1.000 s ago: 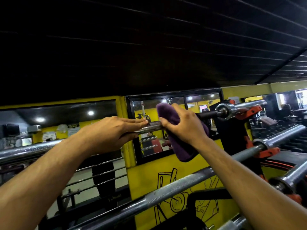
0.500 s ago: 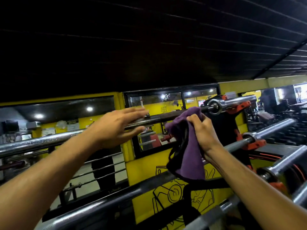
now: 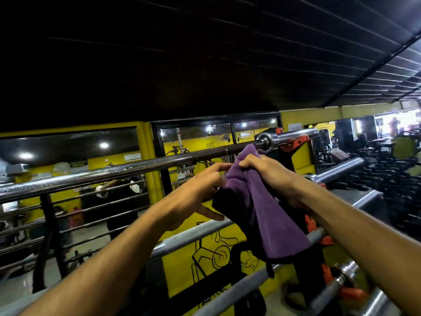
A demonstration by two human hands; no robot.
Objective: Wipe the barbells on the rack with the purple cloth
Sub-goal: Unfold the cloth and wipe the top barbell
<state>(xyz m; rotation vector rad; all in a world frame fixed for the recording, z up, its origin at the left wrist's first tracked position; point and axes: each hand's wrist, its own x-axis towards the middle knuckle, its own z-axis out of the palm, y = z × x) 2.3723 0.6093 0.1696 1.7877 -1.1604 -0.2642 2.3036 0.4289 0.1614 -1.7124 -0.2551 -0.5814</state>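
Right hand grips purple cloth below top barbell.

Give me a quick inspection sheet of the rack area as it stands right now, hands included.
Surface: black rack with orange hooks, holding the bars.
Job's things: purple cloth hangs off the bar; top barbell lies level across the rack; lower barbell sits below it.
Clutter: nothing seen.
Grippers: right hand grips the cloth's top edge; left hand has its fingers at the cloth, and whether they pinch it cannot be told.
Cables: nothing seen.
Surroundings: yellow wall with a black drawing, mirrors, a metal railing, dim gym equipment at right.
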